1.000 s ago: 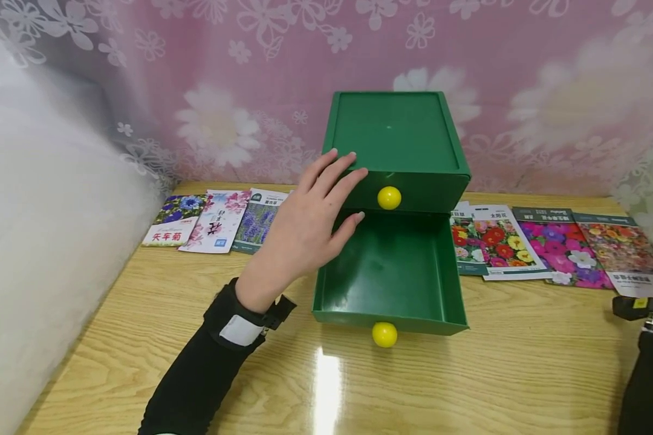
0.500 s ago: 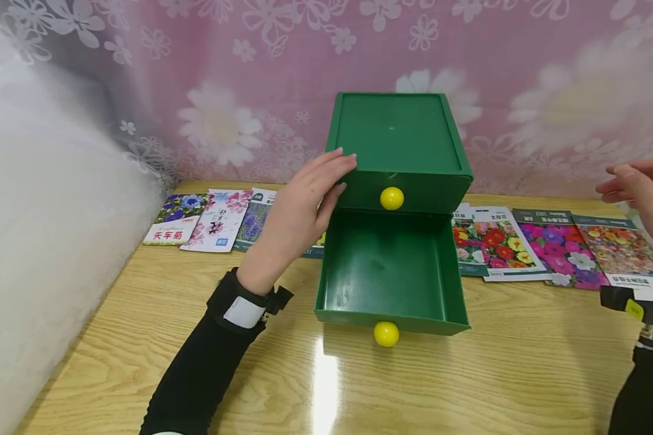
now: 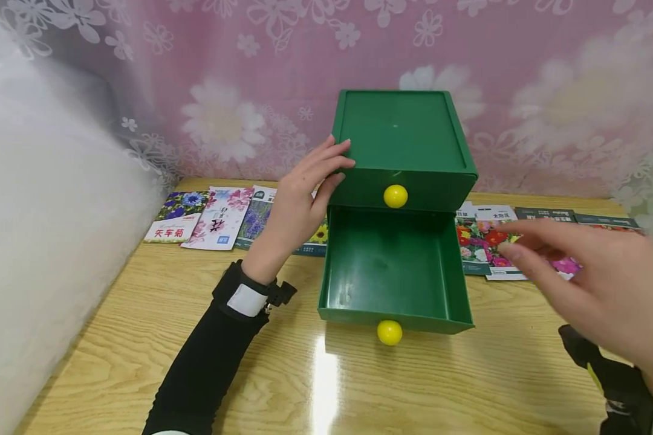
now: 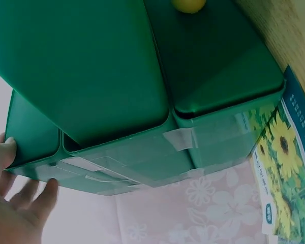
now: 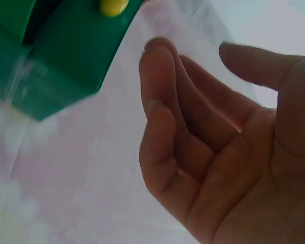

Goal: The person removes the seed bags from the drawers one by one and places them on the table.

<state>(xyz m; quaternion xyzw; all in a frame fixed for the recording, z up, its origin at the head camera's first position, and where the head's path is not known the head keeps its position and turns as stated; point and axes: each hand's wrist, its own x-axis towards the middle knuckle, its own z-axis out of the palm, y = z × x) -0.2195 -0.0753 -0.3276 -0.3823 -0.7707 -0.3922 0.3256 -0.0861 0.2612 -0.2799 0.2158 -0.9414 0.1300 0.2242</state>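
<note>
A green drawer cabinet [image 3: 405, 130] with round yellow knobs [image 3: 395, 196] stands on the table. Its middle drawer [image 3: 389, 266] is pulled out with nothing inside; the top drawer is pushed in. A bottom drawer [image 4: 223, 56], hidden in the head view, is pushed in too. My left hand [image 3: 299, 202] holds the cabinet's upper left front corner, thumb at the front and fingers at the top and side. To the right of the cabinet my right hand [image 3: 609, 278] hovers in the air with loosely bent fingers, holding nothing. In the right wrist view its fingers [image 5: 160, 76] stand apart from the thumb.
Flower seed packets lie on the wooden table [image 3: 141, 326] left and right of the cabinet: a cornflower packet [image 3: 176, 217], a pink blossom packet [image 3: 217, 220], a sunflower packet [image 4: 282, 168], a red-and-yellow flower packet [image 3: 495, 241]. A pink floral curtain [image 3: 305, 60] hangs behind.
My right hand has come in from the right edge, moving left toward the cabinet and over the right-hand packets. The left hand has shifted from the top drawer's front to the corner.
</note>
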